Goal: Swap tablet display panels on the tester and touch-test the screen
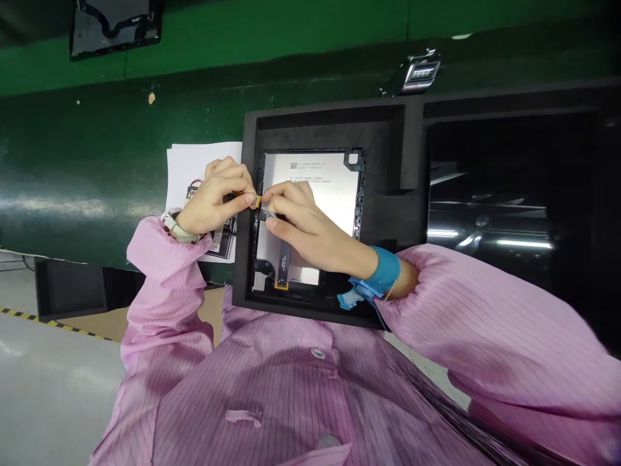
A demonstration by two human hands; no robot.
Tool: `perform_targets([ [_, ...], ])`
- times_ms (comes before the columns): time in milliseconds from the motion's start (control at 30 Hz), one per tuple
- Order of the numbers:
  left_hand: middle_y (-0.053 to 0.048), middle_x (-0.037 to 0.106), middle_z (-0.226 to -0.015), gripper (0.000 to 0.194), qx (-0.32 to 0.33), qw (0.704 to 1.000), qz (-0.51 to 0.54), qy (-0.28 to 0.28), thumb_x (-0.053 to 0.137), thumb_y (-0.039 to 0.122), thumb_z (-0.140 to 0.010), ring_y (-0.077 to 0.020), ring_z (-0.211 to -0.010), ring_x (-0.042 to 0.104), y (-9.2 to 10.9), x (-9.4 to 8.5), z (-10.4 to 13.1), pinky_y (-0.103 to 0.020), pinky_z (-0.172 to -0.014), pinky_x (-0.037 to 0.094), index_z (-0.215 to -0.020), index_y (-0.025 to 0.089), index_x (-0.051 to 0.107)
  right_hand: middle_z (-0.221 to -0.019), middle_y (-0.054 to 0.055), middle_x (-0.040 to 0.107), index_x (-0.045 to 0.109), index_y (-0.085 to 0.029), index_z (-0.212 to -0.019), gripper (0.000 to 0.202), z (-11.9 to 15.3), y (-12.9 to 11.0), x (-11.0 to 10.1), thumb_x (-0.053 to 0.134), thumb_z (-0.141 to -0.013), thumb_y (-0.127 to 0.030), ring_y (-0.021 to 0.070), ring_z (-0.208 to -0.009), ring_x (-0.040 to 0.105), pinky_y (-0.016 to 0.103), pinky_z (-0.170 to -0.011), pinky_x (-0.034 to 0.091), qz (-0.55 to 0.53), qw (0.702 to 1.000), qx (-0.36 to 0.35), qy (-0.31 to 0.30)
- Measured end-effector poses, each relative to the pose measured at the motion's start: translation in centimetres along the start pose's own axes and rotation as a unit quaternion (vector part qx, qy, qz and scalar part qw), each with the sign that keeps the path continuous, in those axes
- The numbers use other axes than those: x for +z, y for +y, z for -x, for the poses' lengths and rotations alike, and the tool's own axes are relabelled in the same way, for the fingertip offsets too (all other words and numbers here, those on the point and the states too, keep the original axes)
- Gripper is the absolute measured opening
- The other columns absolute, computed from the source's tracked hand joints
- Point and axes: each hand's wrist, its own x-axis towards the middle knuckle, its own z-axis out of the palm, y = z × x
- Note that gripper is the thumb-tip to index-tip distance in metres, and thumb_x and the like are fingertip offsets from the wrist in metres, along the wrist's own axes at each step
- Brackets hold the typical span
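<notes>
A display panel with a silvery printed back and a black frame lies in a black foam tray. Over its left edge, my left hand is closed, pinching a small orange-gold flex cable end between thumb and forefinger. Just beside it, my right hand pinches the dark end of a black ribbon cable, which runs down the panel to an orange-edged connector. The two cable ends are close together; whether they touch is hard to see. Under my left wrist, a small circuit assembly is partly hidden.
White paper sheets lie left of the tray on the green bench. A dark glossy panel sits in the tray's right part. Behind stand a small metal counter-like device and another dark panel.
</notes>
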Motion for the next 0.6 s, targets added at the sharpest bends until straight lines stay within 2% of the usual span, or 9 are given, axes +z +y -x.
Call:
perform_targets([
  [167, -0.003, 0.063, -0.081, 0.044, -0.008, 1.0, -0.006, -0.029, 0.052, 0.054, -0.1, -0.0259, -0.098, 0.058, 0.35, 0.05, 0.14, -0.048, -0.103, 0.034, -0.075, 0.023, 0.068, -0.117, 0.011, 0.058, 0.05, -0.022, -0.081, 0.028, -0.13, 0.73, 0.58, 0.038, -0.104, -0.032, 0.0283, -0.115, 0.044, 0.052, -0.105, 0.039, 0.111, 0.992, -0.011, 0.062],
  [333, -0.002, 0.06, -0.077, 0.035, -0.016, 0.999, 0.025, -0.012, 0.065, 0.05, -0.093, -0.0273, -0.095, 0.059, 0.34, 0.4, 0.04, -0.052, -0.104, 0.034, -0.07, 0.024, 0.066, -0.123, 0.011, 0.059, 0.055, -0.023, -0.085, 0.025, -0.12, 0.89, 0.84, 0.041, -0.103, -0.03, 0.0295, -0.119, 0.047, 0.052, -0.104, 0.042, 0.16, 0.985, -0.013, 0.068],
  [600, -0.002, 0.06, -0.074, 0.033, -0.009, 1.0, 0.003, 0.007, 0.065, 0.047, -0.093, -0.0272, -0.092, 0.061, -0.06, 0.9, 0.09, -0.053, -0.103, 0.035, -0.069, 0.024, 0.064, -0.123, 0.013, 0.061, 0.055, -0.021, -0.084, 0.026, -0.11, 0.95, 0.95, 0.04, -0.103, -0.028, 0.0299, -0.118, 0.048, 0.051, -0.104, 0.043, 0.182, 0.981, -0.012, 0.069],
])
